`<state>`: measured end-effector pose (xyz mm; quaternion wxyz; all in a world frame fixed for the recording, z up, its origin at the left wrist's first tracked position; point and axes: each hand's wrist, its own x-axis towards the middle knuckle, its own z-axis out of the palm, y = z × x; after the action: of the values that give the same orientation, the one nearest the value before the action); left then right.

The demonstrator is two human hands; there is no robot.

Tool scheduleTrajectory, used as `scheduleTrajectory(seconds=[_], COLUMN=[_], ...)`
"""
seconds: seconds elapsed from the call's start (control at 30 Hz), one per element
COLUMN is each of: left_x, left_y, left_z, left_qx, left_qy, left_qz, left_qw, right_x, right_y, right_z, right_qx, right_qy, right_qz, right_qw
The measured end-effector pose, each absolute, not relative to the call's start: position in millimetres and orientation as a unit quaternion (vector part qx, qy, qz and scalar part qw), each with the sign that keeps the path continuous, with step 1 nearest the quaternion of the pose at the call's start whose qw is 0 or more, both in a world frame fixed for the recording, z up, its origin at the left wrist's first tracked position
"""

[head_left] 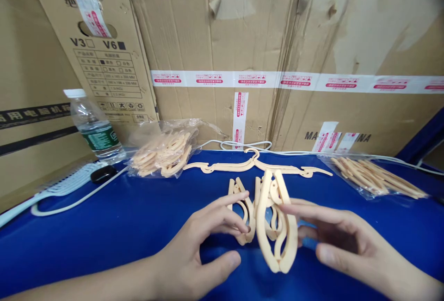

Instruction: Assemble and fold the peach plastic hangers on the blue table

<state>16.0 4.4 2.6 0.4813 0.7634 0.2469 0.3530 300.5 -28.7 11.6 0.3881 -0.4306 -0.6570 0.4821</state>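
Several cream folding hangers (pixel 277 227) stand folded up in front of me on the blue surface, the nearest one to the right of the others. Fingertips of my left hand (pixel 204 236) touch the folded hanger (pixel 248 218) on the left; its thumb is held apart. My right hand (pixel 347 241) lies along the right side of the nearest folded hanger, index fingertip against it, thumb spread away. Neither hand wraps round a hanger. Behind them an unfolded hanger (pixel 236 167) lies with its hook toward the boxes.
At the back left are a clear bag of folded hangers (pixel 166 153), a water bottle (pixel 99 130), a pale hairbrush (pixel 69 178) and a small black object (pixel 103 174). A bag of cream sticks (pixel 378 176) lies right. Cardboard boxes (pixel 208 37) and a white cable (pixel 246 144) border the back.
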Motion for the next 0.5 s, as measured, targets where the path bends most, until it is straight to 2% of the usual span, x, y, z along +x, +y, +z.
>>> scheduleTrajectory(seconds=[0.13,0.23,0.37,0.5], left_x=[16,15,13,12], left_y=[5,7,9,12], left_z=[5,5,3,-1], left_qx=[0.767,0.772,0.781,0.788], left_qy=[0.263,0.287,0.332,0.351], left_qz=[0.363,0.368,0.361,0.353], left_qw=[0.460,0.432,0.386,0.362], right_x=[308,319,327,325], right_y=[-13,-1,6,2], right_z=[19,15,5,4], right_qx=[-0.509,-0.552,-0.566,-0.551], right_qy=[-0.616,-0.611,-0.665,-0.755], right_qz=[0.391,0.331,0.281,0.180], right_qw=[0.457,0.460,0.399,0.307])
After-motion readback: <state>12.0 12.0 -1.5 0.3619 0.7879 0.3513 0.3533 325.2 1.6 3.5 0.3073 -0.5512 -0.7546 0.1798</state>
